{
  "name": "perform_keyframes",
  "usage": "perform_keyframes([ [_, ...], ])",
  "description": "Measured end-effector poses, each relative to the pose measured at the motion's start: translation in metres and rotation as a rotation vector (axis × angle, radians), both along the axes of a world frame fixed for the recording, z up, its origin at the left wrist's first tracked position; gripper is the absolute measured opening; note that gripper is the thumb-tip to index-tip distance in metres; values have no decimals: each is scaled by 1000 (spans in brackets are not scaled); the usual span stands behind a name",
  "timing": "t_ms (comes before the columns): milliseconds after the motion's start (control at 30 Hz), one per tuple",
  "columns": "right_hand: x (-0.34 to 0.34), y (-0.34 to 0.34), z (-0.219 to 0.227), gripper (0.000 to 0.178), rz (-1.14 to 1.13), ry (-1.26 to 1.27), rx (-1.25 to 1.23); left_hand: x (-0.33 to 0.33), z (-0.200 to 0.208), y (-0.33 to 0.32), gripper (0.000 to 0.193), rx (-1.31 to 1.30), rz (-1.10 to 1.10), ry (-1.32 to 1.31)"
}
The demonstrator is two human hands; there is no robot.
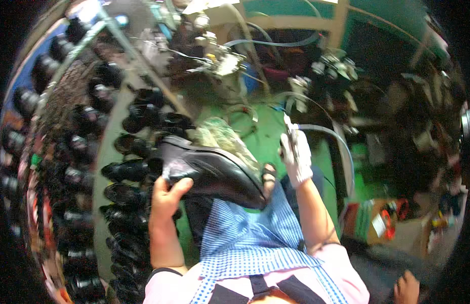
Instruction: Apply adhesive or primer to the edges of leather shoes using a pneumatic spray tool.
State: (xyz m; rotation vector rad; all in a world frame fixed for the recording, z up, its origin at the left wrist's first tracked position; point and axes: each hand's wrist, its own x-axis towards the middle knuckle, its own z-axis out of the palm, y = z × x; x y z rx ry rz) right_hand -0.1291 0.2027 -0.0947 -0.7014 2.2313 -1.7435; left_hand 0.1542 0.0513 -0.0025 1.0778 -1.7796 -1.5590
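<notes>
My left hand (pixel 166 202) is bare and grips a black leather shoe (pixel 214 169) by its heel end. The shoe is held sideways above my lap, its toe pointing right. My right hand (pixel 298 159) wears a white glove and is closed round a slim hand tool (pixel 290 124) with a light-coloured tip. From the tool a pale hose (pixel 321 129) curves away to the right. Some air separates the tool from the shoe; its exact kind cannot be made out.
Rows of black shoes (pixel 126 172) fill the rack at left. Behind the held shoe lies a pale green crumpled bag or cloth (pixel 225 137). A cardboard box (pixel 371 220) stands at right on the green floor (pixel 270 137). Another person's bare limb (pixel 407 289) shows at lower right.
</notes>
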Motion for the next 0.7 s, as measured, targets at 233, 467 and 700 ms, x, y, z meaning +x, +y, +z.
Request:
perform_keyframes([
  [233, -34, 17, 10, 39, -108, -277, -50, -20, -5, -9, 27, 1, -240, 74],
  [467, 18, 31, -35, 33, 193, 323, 199, -27, -14, -24, 22, -40, -400, 8],
  [700, 49, -12, -112, 38, 378, 82, 344, -34, -25, -56, 23, 142, -327, -44],
])
